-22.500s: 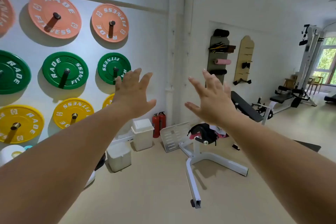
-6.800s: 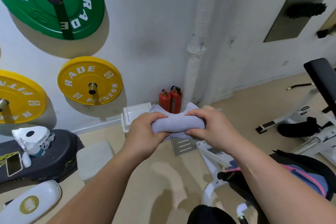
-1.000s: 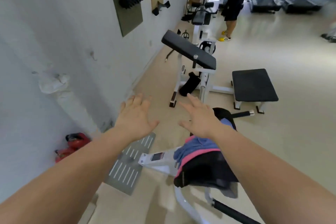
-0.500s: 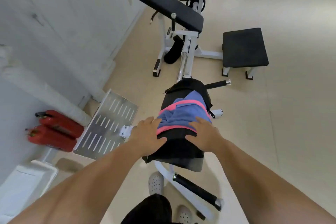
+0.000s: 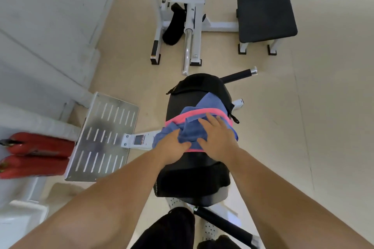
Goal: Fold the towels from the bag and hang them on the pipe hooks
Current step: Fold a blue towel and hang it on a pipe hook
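While both hands work bag mouth, I log: blue towel bunched inside black bag, frame centre. Left hand pinches fold, fingers buried; right hand, at its 3 o'clock, lies flat on cloth, fingers spread. Plan: take one towel only, draw toward 6 o'clock, right hand pinning bag.

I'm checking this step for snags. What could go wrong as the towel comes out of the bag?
1. The black bag sits perched on a white machine frame, above the floor. A hard tug by the left hand, which grips the blue towel, might drag it off.
2. The towel is bunched under the flat right hand, so more cloth may spill out.
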Available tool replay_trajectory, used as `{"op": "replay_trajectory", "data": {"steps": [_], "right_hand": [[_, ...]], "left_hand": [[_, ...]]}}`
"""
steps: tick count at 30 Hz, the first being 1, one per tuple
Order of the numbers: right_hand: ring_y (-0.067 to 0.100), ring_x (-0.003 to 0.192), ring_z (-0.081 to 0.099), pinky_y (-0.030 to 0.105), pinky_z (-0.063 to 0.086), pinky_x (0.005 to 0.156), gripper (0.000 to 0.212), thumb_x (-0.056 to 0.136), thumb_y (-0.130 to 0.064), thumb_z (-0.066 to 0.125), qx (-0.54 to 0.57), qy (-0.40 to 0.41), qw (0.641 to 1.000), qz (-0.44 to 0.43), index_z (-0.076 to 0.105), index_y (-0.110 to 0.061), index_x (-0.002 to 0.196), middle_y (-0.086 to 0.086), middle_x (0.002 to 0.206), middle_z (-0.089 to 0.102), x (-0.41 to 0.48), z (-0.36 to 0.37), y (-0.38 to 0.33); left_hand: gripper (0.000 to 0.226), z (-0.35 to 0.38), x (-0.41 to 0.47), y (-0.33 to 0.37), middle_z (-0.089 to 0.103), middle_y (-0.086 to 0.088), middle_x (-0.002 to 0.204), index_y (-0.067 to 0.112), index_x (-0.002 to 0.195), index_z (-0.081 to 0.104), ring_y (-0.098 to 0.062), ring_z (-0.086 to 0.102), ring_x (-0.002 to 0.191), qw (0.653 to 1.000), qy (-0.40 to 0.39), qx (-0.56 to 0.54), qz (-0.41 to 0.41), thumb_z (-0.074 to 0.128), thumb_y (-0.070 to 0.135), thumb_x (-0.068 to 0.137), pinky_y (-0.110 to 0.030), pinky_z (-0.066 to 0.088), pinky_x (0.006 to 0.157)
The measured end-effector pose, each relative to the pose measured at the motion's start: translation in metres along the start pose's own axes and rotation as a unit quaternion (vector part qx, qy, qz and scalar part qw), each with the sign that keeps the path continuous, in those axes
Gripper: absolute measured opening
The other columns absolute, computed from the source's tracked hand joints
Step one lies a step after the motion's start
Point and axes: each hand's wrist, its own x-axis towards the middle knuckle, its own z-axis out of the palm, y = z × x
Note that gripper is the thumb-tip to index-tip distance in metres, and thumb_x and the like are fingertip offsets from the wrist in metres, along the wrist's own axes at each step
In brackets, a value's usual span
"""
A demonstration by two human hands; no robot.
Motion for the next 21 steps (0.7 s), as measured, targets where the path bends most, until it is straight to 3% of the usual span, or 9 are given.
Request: {"op": "replay_trajectory", "data": {"steps": [4,8,10,13,17,21], "right_hand": [[0.033,0.155,0.009,0.052,0.028,0.121,0.076,0.1,-0.048,0.047,0.002,-0.047,0.999,0.017,0.003,-0.032,0.16,-0.005,0.17,-0.001,0.01,0.017,0.005],[0.036,0.155,0.007,0.05,0.017,0.125,0.072,0.104,-0.048,0.038,-0.007,-0.073,0.997,0.029,-0.003,-0.03,0.16,-0.006,0.169,-0.01,0.011,0.022,0.004],[0.034,0.155,0.009,0.048,0.013,0.126,0.071,0.105,-0.049,0.033,-0.027,-0.084,0.996,0.023,-0.007,-0.029,0.16,-0.005,0.169,-0.013,0.013,0.024,0.005],[0.035,0.154,0.01,0.048,0.013,0.126,0.071,0.105,-0.052,0.03,-0.041,-0.084,0.995,0.034,-0.011,-0.029,0.159,-0.005,0.169,-0.013,0.017,0.032,0.005],[0.04,0.154,0.008,0.052,0.015,0.124,0.07,0.104,-0.052,0.033,-0.048,-0.066,0.994,0.07,-0.005,-0.031,0.16,-0.007,0.169,-0.007,0.015,0.033,-0.004],[0.037,0.15,0.024,0.05,0.025,0.12,0.073,0.097,-0.04,0.055,-0.034,0.056,0.995,0.076,0.02,-0.026,0.159,0.005,0.165,0.026,0.009,0.02,-0.031]], "left_hand": [[0.043,0.014,0.027,-0.008,0.059,-0.011,0.122,0.016,0.141,0.047,-0.028,0.055,0.111,1.0,-0.004,0.0,-0.025,0.054,0.03,0.101,-0.029,0.036,0.089],[0.024,0.015,0.047,-0.019,0.07,-0.012,0.103,0.013,0.112,0.067,-0.029,0.063,0.093,0.997,0.034,-0.048,-0.055,0.059,0.03,0.096,-0.042,0.052,0.089],[0.013,0.014,0.051,-0.023,0.068,-0.009,0.088,0.014,0.095,0.069,-0.029,0.063,0.085,0.995,0.046,-0.057,-0.066,0.063,0.025,0.094,-0.041,0.053,0.081],[0.021,0.012,0.05,-0.026,0.061,-0.003,0.075,0.021,0.075,0.06,-0.023,0.059,0.074,0.994,0.067,-0.06,-0.056,0.064,0.024,0.095,-0.032,0.046,0.066],[0.025,0.003,0.035,-0.022,0.052,0.005,0.071,0.025,0.075,0.051,-0.01,0.048,0.067,0.991,0.097,-0.089,0.0,0.061,0.019,0.098,-0.023,0.037,0.061],[0.031,-0.019,0.011,-0.016,0.052,0.005,0.075,0.031,0.077,0.045,-0.011,0.046,0.066,0.988,0.076,-0.096,0.098,0.056,0.013,0.099,-0.022,0.036,0.061]]}}
